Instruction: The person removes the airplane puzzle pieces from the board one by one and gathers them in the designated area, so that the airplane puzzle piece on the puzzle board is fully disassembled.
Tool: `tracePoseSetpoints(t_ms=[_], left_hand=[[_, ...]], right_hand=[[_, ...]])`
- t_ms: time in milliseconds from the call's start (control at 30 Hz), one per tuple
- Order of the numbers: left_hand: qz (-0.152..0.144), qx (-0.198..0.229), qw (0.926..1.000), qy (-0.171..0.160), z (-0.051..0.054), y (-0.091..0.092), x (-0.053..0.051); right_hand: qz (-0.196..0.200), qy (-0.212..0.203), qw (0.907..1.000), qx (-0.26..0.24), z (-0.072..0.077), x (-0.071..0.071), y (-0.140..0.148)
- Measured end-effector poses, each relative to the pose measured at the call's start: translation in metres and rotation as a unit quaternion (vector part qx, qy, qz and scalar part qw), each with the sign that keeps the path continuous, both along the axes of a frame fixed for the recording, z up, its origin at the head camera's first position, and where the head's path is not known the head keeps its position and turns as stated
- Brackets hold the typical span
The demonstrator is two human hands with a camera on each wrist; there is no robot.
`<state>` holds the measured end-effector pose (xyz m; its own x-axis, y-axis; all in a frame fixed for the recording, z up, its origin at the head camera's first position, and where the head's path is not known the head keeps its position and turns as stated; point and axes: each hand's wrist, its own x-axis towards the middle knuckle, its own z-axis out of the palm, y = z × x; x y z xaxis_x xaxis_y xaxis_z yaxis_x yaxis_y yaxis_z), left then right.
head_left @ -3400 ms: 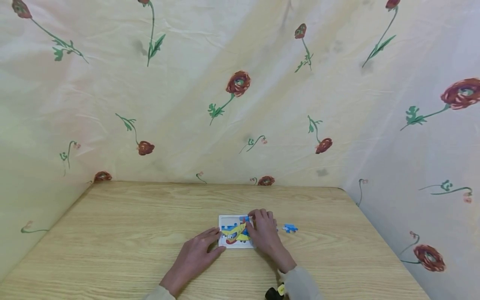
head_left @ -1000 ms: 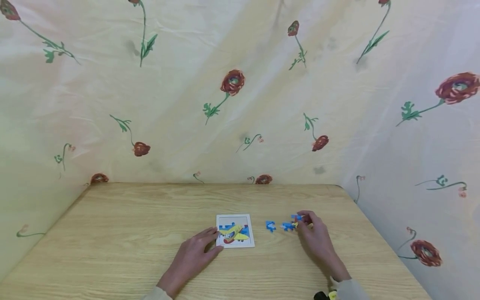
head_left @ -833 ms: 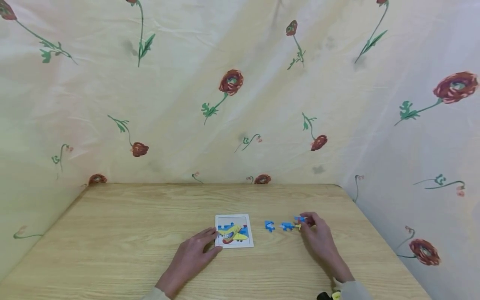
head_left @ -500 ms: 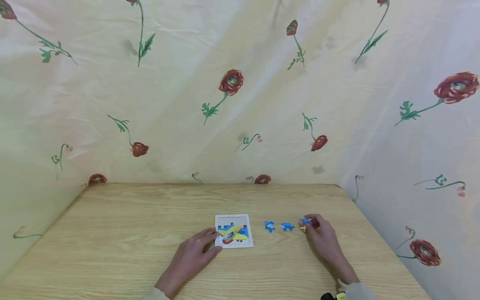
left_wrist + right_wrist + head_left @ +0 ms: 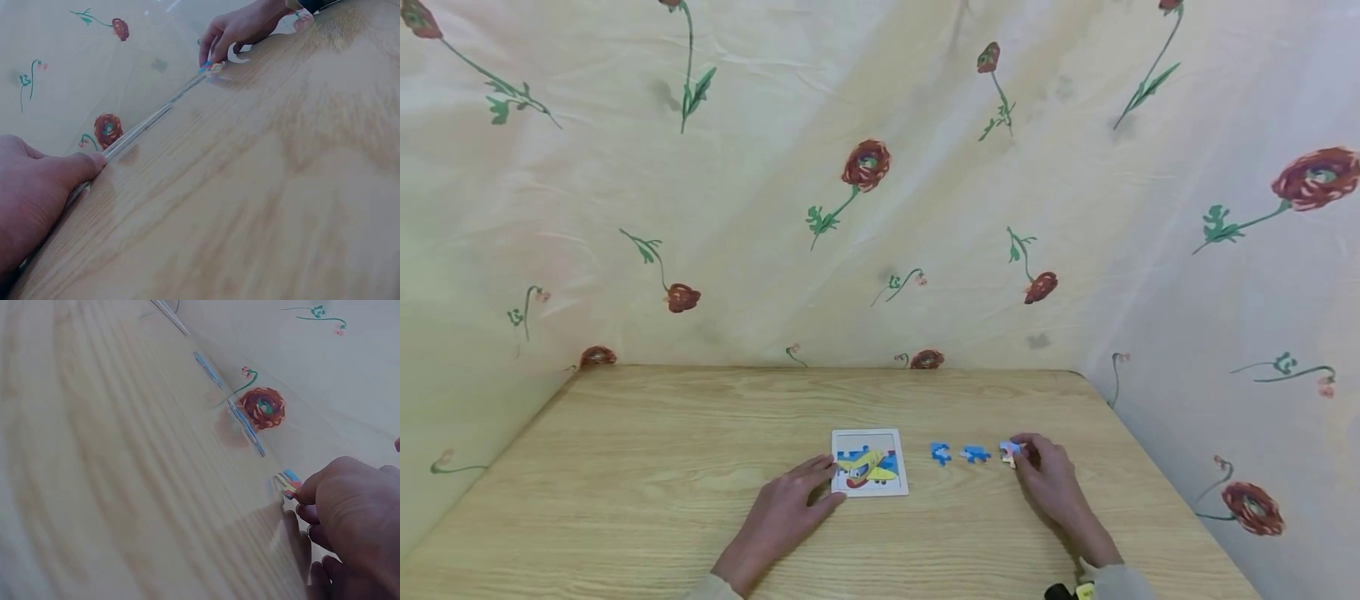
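A white-rimmed puzzle board [image 5: 870, 492] lies on the table in the head view, showing a yellow airplane with some blue pieces; its upper part is bare. Against its left edge and lower left corner rests my left hand [image 5: 790, 508], fingers and thumb fairly straight. The left wrist view shows that thumb [image 5: 81, 167] on the board's edge. My right hand [image 5: 1056, 483], off to the right, pinches a puzzle piece [image 5: 1008, 451] between thumb and fingers. In the right wrist view this piece [image 5: 289, 484] shows blue, red and yellow and stands tilted.
Two loose blue puzzle pieces, one nearer the board [image 5: 940, 452] and one nearer my right hand [image 5: 975, 453], lie on the wooden table [image 5: 700, 433]. A flowered cloth [image 5: 760, 208] hangs behind and beside the table.
My right hand has gone from the board to the far right, carrying the piece that was at the board's upper right. Lately the piece has turned in my fingers. My left hand stays put.
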<state>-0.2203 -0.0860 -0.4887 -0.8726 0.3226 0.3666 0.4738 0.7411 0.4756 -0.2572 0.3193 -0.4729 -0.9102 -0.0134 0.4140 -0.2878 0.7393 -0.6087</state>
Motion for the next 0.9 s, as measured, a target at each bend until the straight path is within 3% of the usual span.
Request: tracePoseSetpoints(t_ms=[400,667,900], left_hand=[[-0.001,0.0,1.0,0.002,-0.0013,-0.0007,-0.0007],[-0.001,-0.002,1.0,0.002,-0.0013,-0.0011,-0.001],[-0.001,-0.002,1.0,0.003,-0.0014,-0.0007,-0.0014]], right_hand=[[-0.008,-0.025,0.9991,0.033,0.0053,0.0007,-0.0015],[-0.03,-0.023,0.9964,0.076,0.0008,0.0004,-0.0026],[-0.035,-0.03,0.9969,0.064,-0.0003,-0.0005,-0.004]])
